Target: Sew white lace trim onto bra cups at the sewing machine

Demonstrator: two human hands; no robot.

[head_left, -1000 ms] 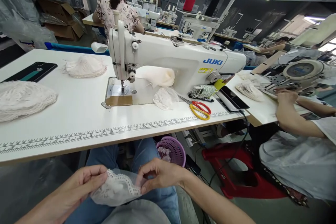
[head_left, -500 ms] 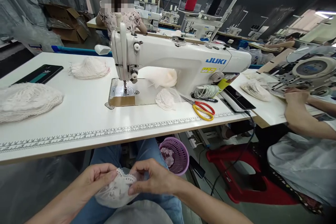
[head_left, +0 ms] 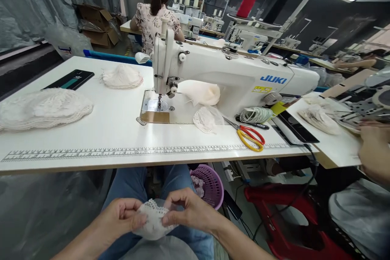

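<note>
Over my lap, below the table edge, I hold a small white piece of lace-edged sheer fabric (head_left: 154,223). My left hand (head_left: 123,217) pinches its left side between thumb and fingers. At its right side my right hand (head_left: 185,211) grips it the same way. The scalloped lace edge with small holes faces up between the hands. Beyond them stands a white JUKI sewing machine (head_left: 213,61). A similar lace piece (head_left: 206,120) lies on the table beside the machine's bed, close to scissors with red and yellow handles (head_left: 250,136).
Stacks of white lace pieces (head_left: 45,107) (head_left: 122,76) lie at the table's left, near a dark phone (head_left: 71,80). A printed ruler (head_left: 122,153) runs along the front edge. Below is a purple basket (head_left: 213,187) with scraps. A co-worker's hand (head_left: 374,146) is at the right; another person sits ahead.
My view has turned slightly left, so the table and machine appear farther right. Both hands still grip the lace fabric, its lace edge now turned a little more upright.
</note>
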